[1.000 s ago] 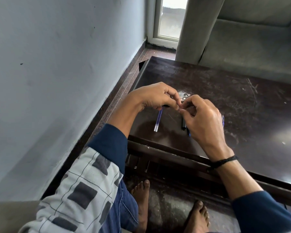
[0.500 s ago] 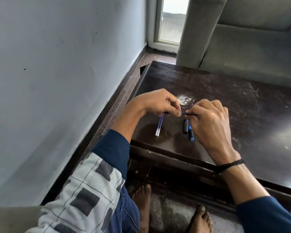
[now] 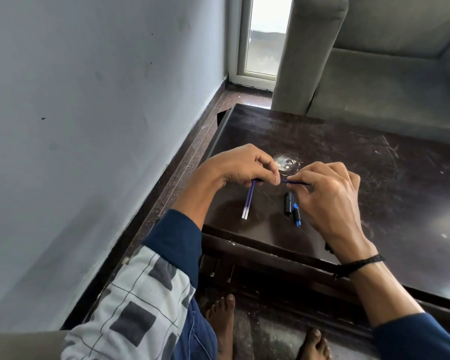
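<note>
No writing, brand or number can be read. The pen pieces [image 3: 288, 207] near the tabletop's [image 3: 361, 157] front edge are too small to show print.

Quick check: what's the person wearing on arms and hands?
No gloves on the left hand or right hand. The right sleeve is navy; the left sleeve navy-cuffed, pale with grey squares above. A black braided band rings the right wrist.

Navy sleeves [image 3: 175, 237], black braided wristband [image 3: 358, 265] (right wrist), bare feet.
</note>
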{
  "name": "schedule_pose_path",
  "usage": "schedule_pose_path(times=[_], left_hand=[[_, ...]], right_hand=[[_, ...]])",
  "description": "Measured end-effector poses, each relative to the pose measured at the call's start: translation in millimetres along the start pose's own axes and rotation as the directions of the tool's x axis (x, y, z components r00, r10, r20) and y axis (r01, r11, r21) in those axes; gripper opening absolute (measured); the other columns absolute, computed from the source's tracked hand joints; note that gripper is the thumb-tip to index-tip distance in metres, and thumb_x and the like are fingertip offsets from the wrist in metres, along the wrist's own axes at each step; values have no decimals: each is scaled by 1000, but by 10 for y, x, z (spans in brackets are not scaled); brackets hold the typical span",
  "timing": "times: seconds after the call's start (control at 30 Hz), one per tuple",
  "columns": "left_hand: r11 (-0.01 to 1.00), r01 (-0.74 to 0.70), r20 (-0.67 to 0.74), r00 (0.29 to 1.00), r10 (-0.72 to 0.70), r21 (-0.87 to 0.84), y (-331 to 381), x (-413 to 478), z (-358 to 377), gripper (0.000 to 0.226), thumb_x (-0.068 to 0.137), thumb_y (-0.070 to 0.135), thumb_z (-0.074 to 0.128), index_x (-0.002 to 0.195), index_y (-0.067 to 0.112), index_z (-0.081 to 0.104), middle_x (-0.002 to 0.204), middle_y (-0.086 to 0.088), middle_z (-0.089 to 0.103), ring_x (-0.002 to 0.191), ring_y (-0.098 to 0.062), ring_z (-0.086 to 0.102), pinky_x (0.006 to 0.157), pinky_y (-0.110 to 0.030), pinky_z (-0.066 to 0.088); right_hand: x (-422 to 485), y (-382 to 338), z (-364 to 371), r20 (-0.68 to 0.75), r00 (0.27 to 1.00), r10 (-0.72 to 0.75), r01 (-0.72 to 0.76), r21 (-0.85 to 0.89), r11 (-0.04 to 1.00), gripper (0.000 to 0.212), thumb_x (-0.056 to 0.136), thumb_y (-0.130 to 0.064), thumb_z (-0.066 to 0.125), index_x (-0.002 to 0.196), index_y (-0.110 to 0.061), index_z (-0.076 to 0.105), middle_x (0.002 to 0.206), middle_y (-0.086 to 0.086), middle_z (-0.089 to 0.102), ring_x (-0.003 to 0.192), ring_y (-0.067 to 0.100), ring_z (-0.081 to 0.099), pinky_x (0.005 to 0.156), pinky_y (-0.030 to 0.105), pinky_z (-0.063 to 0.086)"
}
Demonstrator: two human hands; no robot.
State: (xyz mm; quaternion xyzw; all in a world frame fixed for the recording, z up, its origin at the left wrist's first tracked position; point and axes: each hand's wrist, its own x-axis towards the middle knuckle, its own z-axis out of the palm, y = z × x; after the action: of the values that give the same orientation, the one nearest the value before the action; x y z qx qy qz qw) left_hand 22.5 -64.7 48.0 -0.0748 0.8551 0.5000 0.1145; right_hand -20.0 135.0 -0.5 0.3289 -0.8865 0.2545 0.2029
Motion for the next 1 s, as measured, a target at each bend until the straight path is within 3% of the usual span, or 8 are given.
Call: schedule_pose_path(times=[0.23, 0.4, 0.63, 0.8, 1.0], left_hand=[[1000, -13, -4, 1000, 13, -23, 11, 27, 44, 12, 85, 13, 77, 94, 5, 77, 75, -11, 62, 65, -12, 53, 52, -18, 40], [999, 1, -31, 1000, -2, -50, -20, 2, -19, 10, 85, 11, 76, 93, 6, 78, 78, -10, 64, 61, -7, 53, 53, -18, 40], [1000, -8, 6, 1000, 8, -11, -2, 21, 33, 11, 86, 14, 77, 94, 7, 77, 76, -10, 61, 68, -12, 53, 54, -19, 41], [999, -17, -12, 1000, 17, -46, -36, 11, -31, 11, 85, 12, 77, 95, 6, 78, 77, -9, 62, 59, -3, 52, 53, -17, 41], [998, -51, 33, 998, 50, 37, -58, 24, -34, 13, 85, 11, 78, 97, 10, 78, 74, -5, 64, 62, -7, 53, 58, -20, 46]], right_hand=[[-1, 19, 8, 61, 998, 12, -13, 5, 1000, 16, 83, -28, 83, 98, -30, 81, 98, -14, 69, 101, 17, 52, 90, 29, 20], [51, 61, -66, 48, 997, 57, -60, 44, 997, 6, 83, -22, 83, 86, -25, 78, 92, -13, 68, 95, 16, 51, 87, 27, 17], [44, 45, -43, 117, 993, 31, -35, 28, 999, 10, 83, -25, 83, 90, -30, 80, 91, -16, 66, 95, 13, 50, 85, 25, 17], [75, 66, -113, 107, 992, 72, -80, 73, 994, 7, 81, -23, 84, 84, -26, 78, 88, -19, 61, 92, 11, 48, 87, 34, 25], [63, 73, -69, 136, 990, 23, -32, 65, 997, 11, 77, -18, 88, 80, -23, 78, 81, -14, 63, 83, 14, 49, 80, 41, 39]])
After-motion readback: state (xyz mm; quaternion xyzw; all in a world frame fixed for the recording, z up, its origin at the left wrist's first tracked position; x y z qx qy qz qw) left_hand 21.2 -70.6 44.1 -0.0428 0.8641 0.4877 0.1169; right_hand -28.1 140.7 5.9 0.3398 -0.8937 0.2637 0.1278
